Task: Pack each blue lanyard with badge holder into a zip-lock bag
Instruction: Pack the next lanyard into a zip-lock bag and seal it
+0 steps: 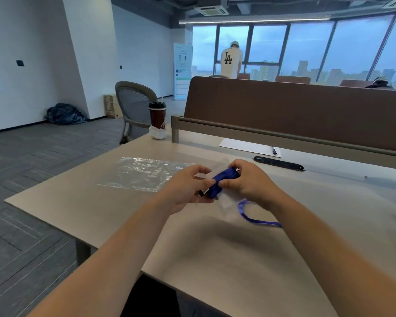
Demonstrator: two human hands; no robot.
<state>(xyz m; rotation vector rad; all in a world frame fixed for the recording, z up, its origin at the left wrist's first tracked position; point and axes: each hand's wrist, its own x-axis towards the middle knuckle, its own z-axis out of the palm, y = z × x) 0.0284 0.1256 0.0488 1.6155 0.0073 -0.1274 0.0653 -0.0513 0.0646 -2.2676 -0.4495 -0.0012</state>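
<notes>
Head view: blue lanyard [222, 179] held up over the middle of the desk [215, 259].
I see the left hand [188, 188] and right hand [246, 181] both pinching the bunched lanyard, fingers curled round it, while one loose loop of strap trails onto the desk. A zip-lock bag [144, 173] lies flat nearer the left edge.

**Blue lanyard [222, 181] bundled up, zip-lock bag [144, 173] flat beside it**

The blue lanyard is gathered into a tight bundle, gripped between the left hand [188, 191] and right hand [247, 181]. One loose loop trails onto the desk [215, 248]. Its clear badge holder [225, 203] shows beneath the bundle. The transparent, crinkled zip-lock bag lies flat on the desk to the left.
</notes>
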